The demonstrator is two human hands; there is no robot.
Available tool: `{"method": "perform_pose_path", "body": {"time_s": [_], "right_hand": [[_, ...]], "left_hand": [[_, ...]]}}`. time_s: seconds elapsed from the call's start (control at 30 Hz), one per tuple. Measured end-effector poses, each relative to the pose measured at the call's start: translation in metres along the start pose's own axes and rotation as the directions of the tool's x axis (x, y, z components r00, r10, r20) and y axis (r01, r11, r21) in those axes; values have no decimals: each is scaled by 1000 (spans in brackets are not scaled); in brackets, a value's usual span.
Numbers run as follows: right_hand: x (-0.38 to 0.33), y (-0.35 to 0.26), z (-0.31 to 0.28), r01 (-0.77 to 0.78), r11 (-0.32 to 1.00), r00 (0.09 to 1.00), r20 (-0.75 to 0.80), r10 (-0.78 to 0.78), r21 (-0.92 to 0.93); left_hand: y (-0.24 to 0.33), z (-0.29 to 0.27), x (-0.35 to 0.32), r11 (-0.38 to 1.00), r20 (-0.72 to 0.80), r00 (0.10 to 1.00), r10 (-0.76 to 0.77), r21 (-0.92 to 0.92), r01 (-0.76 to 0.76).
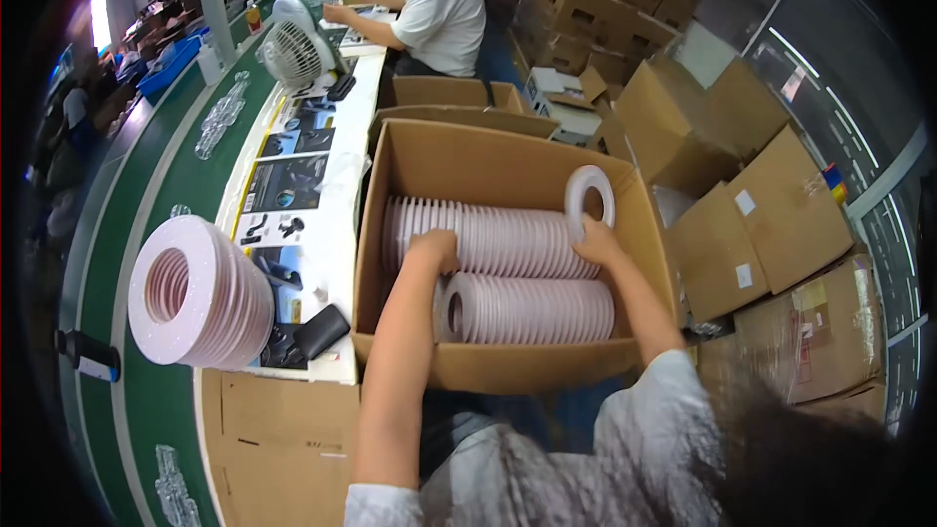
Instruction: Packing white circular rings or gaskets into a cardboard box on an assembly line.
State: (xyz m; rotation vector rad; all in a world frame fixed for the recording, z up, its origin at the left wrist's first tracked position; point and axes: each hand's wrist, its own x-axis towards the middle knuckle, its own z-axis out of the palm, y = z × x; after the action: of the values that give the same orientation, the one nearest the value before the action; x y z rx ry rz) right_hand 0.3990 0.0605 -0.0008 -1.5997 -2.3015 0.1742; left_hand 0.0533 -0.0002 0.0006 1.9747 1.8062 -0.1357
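Note:
A deep open cardboard box [508, 368] stands before me with two rows of pale pink-white rings lying on edge. My left hand [436, 249] curls over the left part of the far row of rings [498, 237], its fingertips hidden among them. At that row's right end my right hand [593, 242] grips the lower edge of a single ring [607, 197], which is tilted up above the others. The near row of rings [537, 309] lies between my forearms, touched by neither hand as far as I can see.
A stack of similar rings [200, 293] sits left, beside a dark pouch [321, 332] on the printed bench. A green conveyor [185, 185] carries clear plastic pieces. A white fan [296, 49] and a seated co-worker [444, 15] are ahead. Cardboard boxes [761, 224] crowd the right.

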Motion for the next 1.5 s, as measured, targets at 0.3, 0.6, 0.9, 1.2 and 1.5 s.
{"method": "perform_pose_path", "body": {"time_s": [0.3, 0.6, 0.9, 1.2, 1.5], "right_hand": [[43, -107, -53, 169, 728, 970, 18, -242, 664], [91, -385, -94, -80, -124, 910, 21, -415, 989], [27, -581, -75, -403, -234, 757, 179, -629, 885], [5, -585, -61, -329, -57, 725, 213, -655, 943], [22, -557, -74, -183, 360, 687, 381, -619, 915]], "left_hand": [[23, -21, -17, 998, 49, 998, 28, -54, -25], [4, -3, -19, 941, -141, 990, 25, -330, -70], [-4, 46, -60, 155, -652, 674, -347, -749, -644], [27, -25, -154, 881, -554, 829, -81, -429, -201], [-6, 26, -75, 765, -492, 868, -60, -582, -277]]}}
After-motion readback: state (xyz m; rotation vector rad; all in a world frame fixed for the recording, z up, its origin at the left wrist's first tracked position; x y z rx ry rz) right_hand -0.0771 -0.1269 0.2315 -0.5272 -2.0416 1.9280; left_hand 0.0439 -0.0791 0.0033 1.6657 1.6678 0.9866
